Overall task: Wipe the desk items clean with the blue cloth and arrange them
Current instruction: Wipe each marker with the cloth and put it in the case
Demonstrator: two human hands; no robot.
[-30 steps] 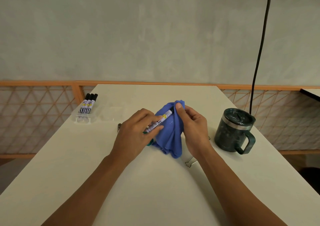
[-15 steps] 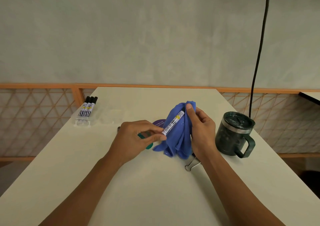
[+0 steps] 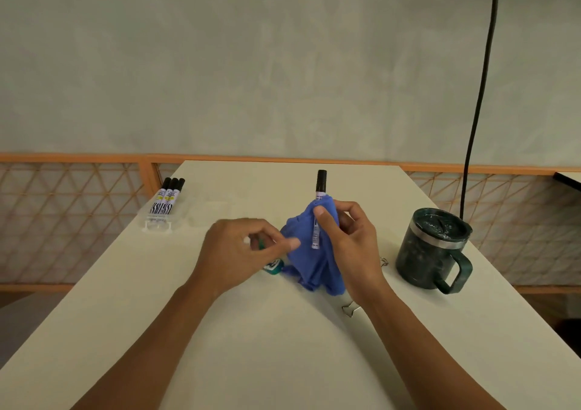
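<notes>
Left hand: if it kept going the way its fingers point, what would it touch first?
Likely the cloth round the marker in the right hand, just beyond the left hand; depth is unclear.

Count for you: 4 markers total. 1 marker [image 3: 316, 235] pinched in your right fingers [image 3: 323, 221], 3 markers [image 3: 166, 200] in 1 tray [image 3: 157, 225], well left of your left fingers [image 3: 283, 243]. 1 cloth [image 3: 314, 268] under the right fingers. 1 green item [image 3: 274, 266] just below the left fingers. 2 clips: a clip [image 3: 350, 309] below the right fingers, a clip [image 3: 383, 261] right of them. 1 mug [image 3: 430, 252] further right.
</notes>
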